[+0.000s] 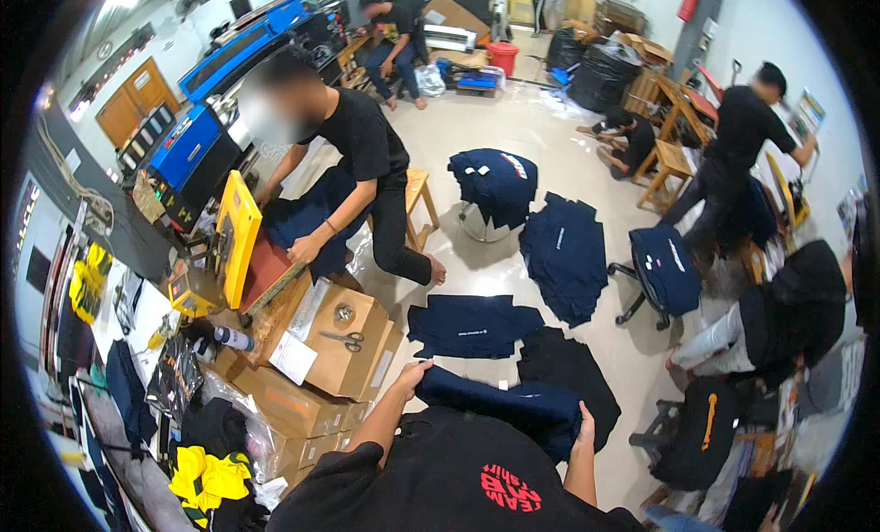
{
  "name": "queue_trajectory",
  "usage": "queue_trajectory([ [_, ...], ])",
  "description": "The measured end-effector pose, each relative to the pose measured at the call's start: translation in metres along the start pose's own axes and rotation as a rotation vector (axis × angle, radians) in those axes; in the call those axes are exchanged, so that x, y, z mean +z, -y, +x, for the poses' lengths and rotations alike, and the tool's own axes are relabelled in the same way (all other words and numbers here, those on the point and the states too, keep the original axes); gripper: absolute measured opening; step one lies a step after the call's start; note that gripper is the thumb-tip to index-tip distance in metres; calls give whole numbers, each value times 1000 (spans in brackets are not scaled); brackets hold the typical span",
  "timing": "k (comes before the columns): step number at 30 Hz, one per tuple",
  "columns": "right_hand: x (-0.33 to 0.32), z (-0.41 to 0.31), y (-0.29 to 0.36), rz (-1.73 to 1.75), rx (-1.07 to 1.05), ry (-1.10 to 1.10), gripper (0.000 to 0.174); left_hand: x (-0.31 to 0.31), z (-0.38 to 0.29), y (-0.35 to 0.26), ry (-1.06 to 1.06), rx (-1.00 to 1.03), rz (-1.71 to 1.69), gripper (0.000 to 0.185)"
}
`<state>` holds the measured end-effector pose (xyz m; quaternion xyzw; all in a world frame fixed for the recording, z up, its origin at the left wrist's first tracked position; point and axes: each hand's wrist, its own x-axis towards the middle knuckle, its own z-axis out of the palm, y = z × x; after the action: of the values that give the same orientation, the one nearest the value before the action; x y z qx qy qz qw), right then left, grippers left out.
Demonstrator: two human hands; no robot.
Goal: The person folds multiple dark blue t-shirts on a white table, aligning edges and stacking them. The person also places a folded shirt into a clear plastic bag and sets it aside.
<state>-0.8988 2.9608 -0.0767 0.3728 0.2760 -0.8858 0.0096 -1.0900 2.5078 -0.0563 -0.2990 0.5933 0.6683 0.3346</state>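
Note:
A folded navy blue garment (495,398) is stretched between my hands in front of my body. My left hand (415,379) grips its left end, and my right hand (586,425) grips the right end. Beyond it a navy garment with a small white print (474,326) lies flat on the floor. A pile of black garments (567,374) sits partly behind the held cloth. Farther off, another navy garment stack (565,257) lies on the floor, and navy garments (493,181) are draped over a stool.
Cardboard boxes (344,353) with scissors (342,341) on top stand at left. A co-worker (364,140) handles navy cloth at a yellow heat press (238,240). At right, navy garments (665,267) cover a wheeled chair; other people work beyond.

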Motion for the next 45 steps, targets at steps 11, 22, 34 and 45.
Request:
queue_trajectory([
  [11,164,122,88,-453,110,-8,32,-62,51,37,-238,108,-224,31],
  [22,260,227,158,-874,-317,-262,47,-23,84,-44,-270,-44,-293,30],
  [34,325,411,395,-695,-103,-68,39,158,320,-292,-193,65,121,28],
  [45,337,765,662,-681,-362,-320,31,308,435,-385,40,-50,396,25],
])
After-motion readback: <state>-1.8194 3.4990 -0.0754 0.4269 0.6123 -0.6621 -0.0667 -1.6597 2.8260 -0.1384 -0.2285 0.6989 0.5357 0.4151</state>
